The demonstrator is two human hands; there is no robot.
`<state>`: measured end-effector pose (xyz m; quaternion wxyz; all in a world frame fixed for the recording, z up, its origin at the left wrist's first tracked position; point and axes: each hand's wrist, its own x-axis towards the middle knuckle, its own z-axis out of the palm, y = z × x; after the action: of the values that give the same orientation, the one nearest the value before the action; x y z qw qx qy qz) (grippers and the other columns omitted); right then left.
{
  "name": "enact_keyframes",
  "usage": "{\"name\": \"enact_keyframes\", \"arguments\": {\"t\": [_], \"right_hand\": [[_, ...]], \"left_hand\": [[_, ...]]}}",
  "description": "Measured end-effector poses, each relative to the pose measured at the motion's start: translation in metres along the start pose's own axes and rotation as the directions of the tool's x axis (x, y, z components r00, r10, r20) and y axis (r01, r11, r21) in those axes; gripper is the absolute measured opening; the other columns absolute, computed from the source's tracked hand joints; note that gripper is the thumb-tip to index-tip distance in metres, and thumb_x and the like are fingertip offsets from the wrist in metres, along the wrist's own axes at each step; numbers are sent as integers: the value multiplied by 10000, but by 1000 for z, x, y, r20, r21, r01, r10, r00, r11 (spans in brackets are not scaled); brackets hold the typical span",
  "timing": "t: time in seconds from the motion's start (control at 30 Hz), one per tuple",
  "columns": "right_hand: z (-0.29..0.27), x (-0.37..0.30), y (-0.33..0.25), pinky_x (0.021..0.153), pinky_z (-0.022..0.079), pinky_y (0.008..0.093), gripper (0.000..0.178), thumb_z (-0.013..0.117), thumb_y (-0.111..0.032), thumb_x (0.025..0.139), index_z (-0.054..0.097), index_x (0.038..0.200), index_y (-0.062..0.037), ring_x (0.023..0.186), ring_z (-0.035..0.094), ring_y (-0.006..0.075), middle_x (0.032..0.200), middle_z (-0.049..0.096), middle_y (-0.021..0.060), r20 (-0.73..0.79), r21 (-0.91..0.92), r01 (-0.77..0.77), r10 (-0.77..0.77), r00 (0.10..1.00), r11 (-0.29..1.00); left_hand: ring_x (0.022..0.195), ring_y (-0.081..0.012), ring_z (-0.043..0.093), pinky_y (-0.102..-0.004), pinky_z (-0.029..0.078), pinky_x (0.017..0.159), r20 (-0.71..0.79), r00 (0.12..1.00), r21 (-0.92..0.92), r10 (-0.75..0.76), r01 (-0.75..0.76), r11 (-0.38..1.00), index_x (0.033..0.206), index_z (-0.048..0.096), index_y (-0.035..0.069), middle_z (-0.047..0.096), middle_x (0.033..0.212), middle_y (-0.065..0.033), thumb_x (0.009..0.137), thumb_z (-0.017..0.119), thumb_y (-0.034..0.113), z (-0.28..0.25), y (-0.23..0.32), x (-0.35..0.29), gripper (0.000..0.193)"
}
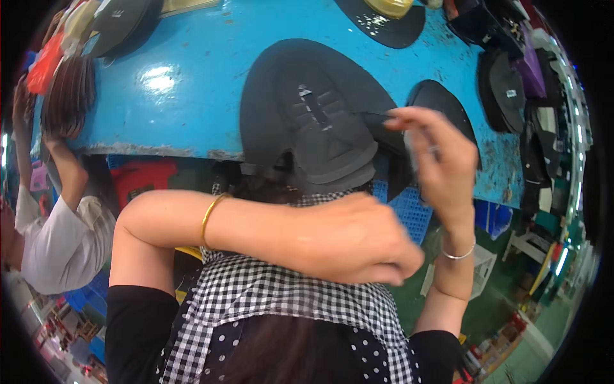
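On the near edge of the blue table lies a large rounded black piece [268,83], flat and wide. On its middle rests a narrower, layered black sole-shaped piece [332,150] with a small pale mark, reaching over the table edge toward my apron. My right hand [444,160] is raised at its right side, thumb and fingertips pinched on a thin dark strip [378,116] leading to the black piece. Across my front, nearer than the table edge, my left hand [358,240] is closed, palm down, fingers curled under. What it holds, if anything, is hidden.
Another black rounded piece [441,105] lies just right of my right hand. More sole-shaped pieces [502,93] sit at the right edge, and one [125,25] at far left. A blue crate [409,211] stands below the table. At left, a person [64,243] sits close by.
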<state>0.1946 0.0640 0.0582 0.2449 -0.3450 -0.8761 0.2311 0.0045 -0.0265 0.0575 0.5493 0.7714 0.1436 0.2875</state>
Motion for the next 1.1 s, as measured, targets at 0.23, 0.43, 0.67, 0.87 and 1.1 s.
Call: {"name": "enact_keyframes", "arguments": {"t": [0.23,0.43,0.67,0.87,1.1], "right_hand": [[75,32,-56,616,569,299,492,801,-249,832,669,1269,-65,797,750,229,1341,683,116,235,-415,206,-114,965,886],[83,42,-73,571,550,320,499,840,-302,768,680,1172,-57,693,731,210,1185,727,139,290,-545,253,-103,951,800],[45,65,-32,749,567,372,402,751,-209,846,663,1152,36,838,730,272,899,726,171,-94,114,-145,156,983,983],[-35,-33,46,1095,494,393,327,538,-196,1063,650,1315,-21,1252,625,231,1365,649,103,-108,977,-1,495,862,214],[-60,-117,82,533,374,187,378,619,-263,1053,554,1344,-31,713,577,32,1135,693,28,-305,618,-603,861,407,504]], "left_hand": [[821,-107,721,-265,542,686,-57,860,-356,-507,457,815,1068,687,35,765,947,-45,914,783,104,-22,30,-99,194],[695,-110,683,-237,547,621,-558,467,-478,-686,494,726,900,658,6,688,779,-51,864,758,3,-73,54,-201,106],[865,-109,653,-245,492,744,-995,-76,33,65,361,932,1242,701,52,708,1026,13,941,727,271,-178,75,-252,373],[715,-38,438,-209,320,655,-781,542,13,-310,511,859,1188,665,47,556,884,47,1009,666,279,-202,63,-199,293],[719,-78,595,-244,471,656,-317,815,146,-485,547,824,948,746,11,684,801,2,916,741,175,-183,8,-101,166]]}}
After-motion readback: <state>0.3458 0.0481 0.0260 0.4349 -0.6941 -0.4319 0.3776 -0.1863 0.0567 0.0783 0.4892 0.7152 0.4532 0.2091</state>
